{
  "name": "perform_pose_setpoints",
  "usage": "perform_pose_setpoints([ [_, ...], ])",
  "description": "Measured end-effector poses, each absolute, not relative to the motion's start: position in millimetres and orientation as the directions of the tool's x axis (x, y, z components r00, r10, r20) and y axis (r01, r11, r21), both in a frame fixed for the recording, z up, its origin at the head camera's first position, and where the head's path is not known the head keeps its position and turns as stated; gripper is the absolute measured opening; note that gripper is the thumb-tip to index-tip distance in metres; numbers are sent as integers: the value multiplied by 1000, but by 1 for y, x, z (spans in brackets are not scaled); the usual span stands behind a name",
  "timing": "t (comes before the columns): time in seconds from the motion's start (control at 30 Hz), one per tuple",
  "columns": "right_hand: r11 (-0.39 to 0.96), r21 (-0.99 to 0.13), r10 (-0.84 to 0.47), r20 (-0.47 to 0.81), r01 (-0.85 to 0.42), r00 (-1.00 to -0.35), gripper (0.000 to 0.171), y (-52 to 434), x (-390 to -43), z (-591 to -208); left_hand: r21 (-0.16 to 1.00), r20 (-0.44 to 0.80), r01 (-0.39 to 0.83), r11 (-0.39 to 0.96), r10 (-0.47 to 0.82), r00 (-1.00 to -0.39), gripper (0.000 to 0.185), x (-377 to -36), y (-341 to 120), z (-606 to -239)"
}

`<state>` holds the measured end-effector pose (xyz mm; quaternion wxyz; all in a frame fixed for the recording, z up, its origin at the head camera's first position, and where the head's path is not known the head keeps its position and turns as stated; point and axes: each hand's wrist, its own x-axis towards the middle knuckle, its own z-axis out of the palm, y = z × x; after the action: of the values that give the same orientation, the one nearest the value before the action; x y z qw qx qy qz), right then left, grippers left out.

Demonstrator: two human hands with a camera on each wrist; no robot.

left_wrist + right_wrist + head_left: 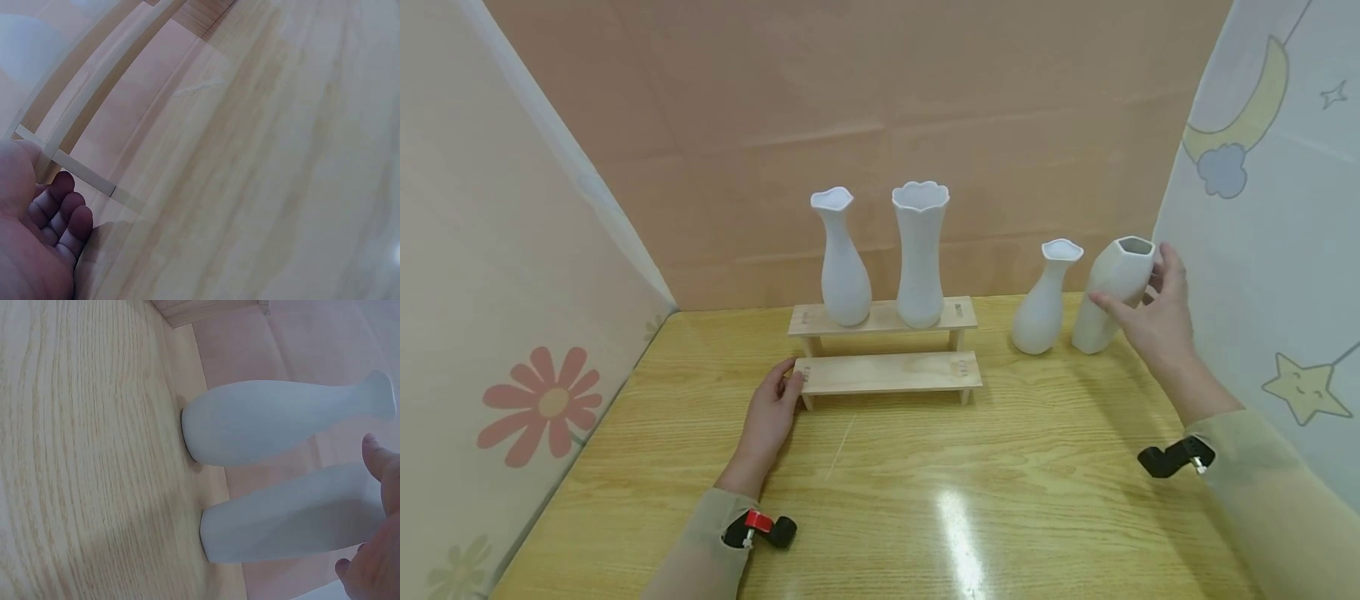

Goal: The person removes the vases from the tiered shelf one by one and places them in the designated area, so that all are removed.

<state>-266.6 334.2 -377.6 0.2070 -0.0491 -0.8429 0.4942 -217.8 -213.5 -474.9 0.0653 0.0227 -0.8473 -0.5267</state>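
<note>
A white faceted vase [1108, 292] [287, 522] stands tilted at the table's back right. My right hand [1150, 308] [375, 550] grips it near the mouth, thumb in front and fingers behind. Just left of it stands a small white flared-neck vase [1043, 308] [275, 428], untouched. A two-tier wooden stand [891, 372] [81, 169] sits in the middle. Its upper shelf carries a curvy white vase [844, 275] and a tall scalloped white vase [920, 258]. My left hand [771, 412] [44, 237] rests on the table with relaxed fingers, touching the left end of the lower shelf.
The wooden table [925, 483] is walled by a tan backdrop behind, a flower-print panel [542, 408] on the left and a moon-and-star panel [1262, 167] close on the right. The stand's lower shelf holds nothing.
</note>
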Motion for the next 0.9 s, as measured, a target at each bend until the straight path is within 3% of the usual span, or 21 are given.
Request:
perform_pose_setpoints([
  [0.47,625,-773,332,390,-109,-859,100,320,-239,-345,897,92,37,440,-105,-990,55,-219,-214,-475],
  [0.9,611,-680,255,654,-406,-712,90,265,-217,-313,900,78,21,436,-113,-990,53,-218,-213,-476],
])
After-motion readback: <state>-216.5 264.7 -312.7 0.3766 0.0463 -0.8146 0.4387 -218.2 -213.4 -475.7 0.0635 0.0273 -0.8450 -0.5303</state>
